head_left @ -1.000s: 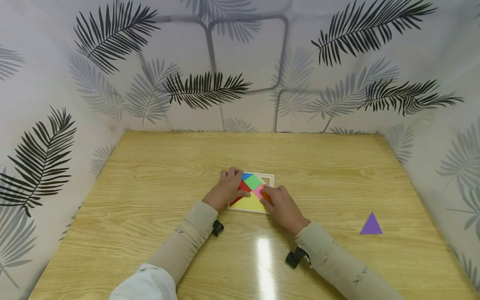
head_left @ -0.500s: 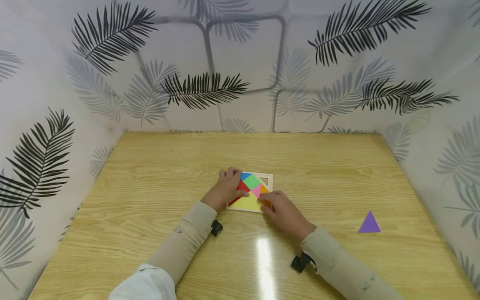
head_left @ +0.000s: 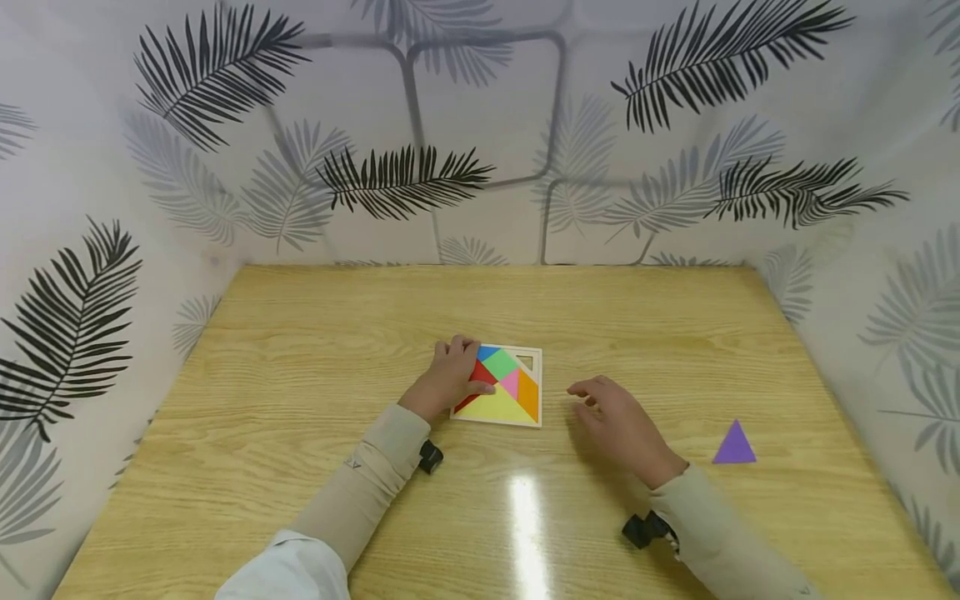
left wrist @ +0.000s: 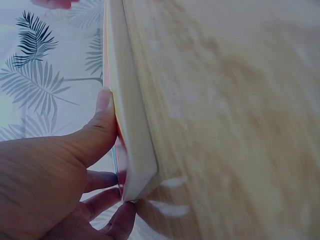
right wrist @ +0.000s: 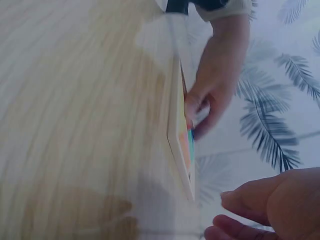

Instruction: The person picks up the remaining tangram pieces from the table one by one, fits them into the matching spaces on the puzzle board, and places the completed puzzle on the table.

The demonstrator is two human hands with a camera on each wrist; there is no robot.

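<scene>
My left hand (head_left: 444, 382) holds the left side of a tangram tray (head_left: 540, 392). Its thumb lies over the top, and in the left wrist view fingertips curl at the pale tray edge (left wrist: 131, 120). Inside lie a yellow piece (head_left: 495, 406), a red piece (head_left: 483, 372) partly under the hand, a blue piece (head_left: 489, 352), a green piece (head_left: 499, 363), a pink piece (head_left: 510, 383) and an orange piece (head_left: 528, 395). The top right corner shows a bare triangular recess (head_left: 526, 362). Right of the tray, apart from it, my right hand (head_left: 618, 425) hovers with loosely bent fingers, holding nothing.
A purple triangle (head_left: 736, 444) lies on the wooden table (head_left: 337, 333), to the right of my right hand. Leaf-patterned cloth (head_left: 495, 225) stands behind the table and along both sides. Light glares off the front of the tabletop.
My right hand has let go of the orange piece and drawn back to the right, so that piece now shows whole in the tray. My left hand keeps its hold.
</scene>
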